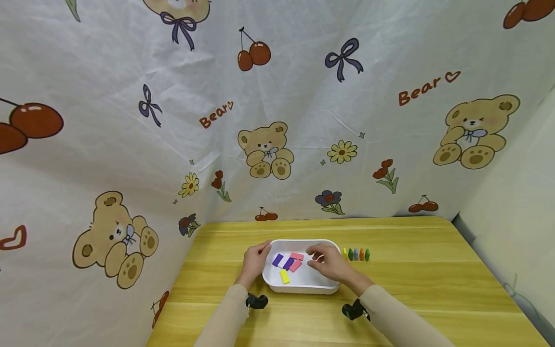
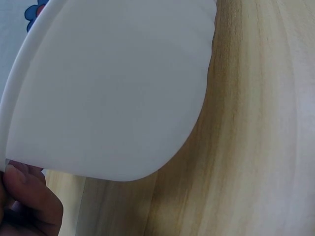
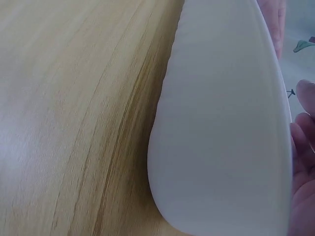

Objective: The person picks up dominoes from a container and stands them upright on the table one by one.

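A white plastic tray (image 1: 303, 290) stands on the table. Flat in its left and middle part lie several domino-like blocks: purple (image 1: 278, 260), white, pink (image 1: 295, 265) and yellow (image 1: 284, 276). My left hand (image 1: 254, 262) grips the tray's left rim; in the left wrist view the thumb (image 2: 22, 184) is at the tray's edge. Over the tray's right side is my right hand (image 1: 328, 262), its fingers loosely bent and parted from the thumb. Nothing shows between them. The right wrist view has the tray wall (image 3: 221, 123) hiding part of that hand.
Right of the tray, several coloured blocks (image 1: 356, 254) stand upright in a row. The wooden table (image 1: 425, 279) extends to both sides and in front. Behind it hangs a bear-print cloth (image 1: 295, 96). A black wrist device (image 1: 353, 311) sits below each hand.
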Demonstrator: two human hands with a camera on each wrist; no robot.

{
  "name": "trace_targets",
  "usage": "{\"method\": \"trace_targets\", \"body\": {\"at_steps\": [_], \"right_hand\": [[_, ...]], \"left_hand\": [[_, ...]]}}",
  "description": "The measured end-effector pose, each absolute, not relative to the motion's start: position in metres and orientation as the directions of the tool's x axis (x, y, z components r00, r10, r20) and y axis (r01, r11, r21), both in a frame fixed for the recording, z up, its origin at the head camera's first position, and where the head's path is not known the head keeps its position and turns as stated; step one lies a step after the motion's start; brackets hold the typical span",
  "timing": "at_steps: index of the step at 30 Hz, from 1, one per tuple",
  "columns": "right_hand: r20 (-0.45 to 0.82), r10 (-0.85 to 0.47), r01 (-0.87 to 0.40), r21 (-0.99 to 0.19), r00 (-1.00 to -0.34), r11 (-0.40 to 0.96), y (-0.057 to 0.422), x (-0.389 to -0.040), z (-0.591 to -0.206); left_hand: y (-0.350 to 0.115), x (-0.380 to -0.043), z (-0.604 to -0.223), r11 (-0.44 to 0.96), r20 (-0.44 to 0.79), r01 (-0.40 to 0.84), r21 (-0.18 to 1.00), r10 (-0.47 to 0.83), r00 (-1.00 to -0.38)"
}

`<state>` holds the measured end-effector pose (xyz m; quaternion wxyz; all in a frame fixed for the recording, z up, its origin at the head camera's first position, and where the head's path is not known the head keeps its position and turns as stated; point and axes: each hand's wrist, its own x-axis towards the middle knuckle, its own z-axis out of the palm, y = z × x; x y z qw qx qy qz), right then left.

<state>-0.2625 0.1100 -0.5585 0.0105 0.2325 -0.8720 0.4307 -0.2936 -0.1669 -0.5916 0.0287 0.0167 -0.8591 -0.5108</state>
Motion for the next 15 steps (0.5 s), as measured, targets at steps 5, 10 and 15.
{"method": "trace_targets", "body": {"at_steps": [5, 10, 15], "right_hand": [[0.207, -0.403, -0.408, -0.756, -0.891, 0.513, 0.103, -0.266, -0.561], [0.168, -0.392, -0.372, -0.759, -0.905, 0.535, 0.095, -0.268, -0.565], [0.132, -0.386, -0.340, -0.769, -0.913, 0.541, 0.088, -0.271, -0.569]], "left_hand": [[-0.167, -0.294, -0.591, 0.482, 0.035, -0.001, 0.876, -0.066, -0.997], [-0.167, -0.293, -0.591, 0.487, 0.038, -0.001, 0.873, -0.069, -0.997], [-0.166, -0.291, -0.591, 0.487, 0.047, 0.008, 0.873, -0.066, -0.997]]}}
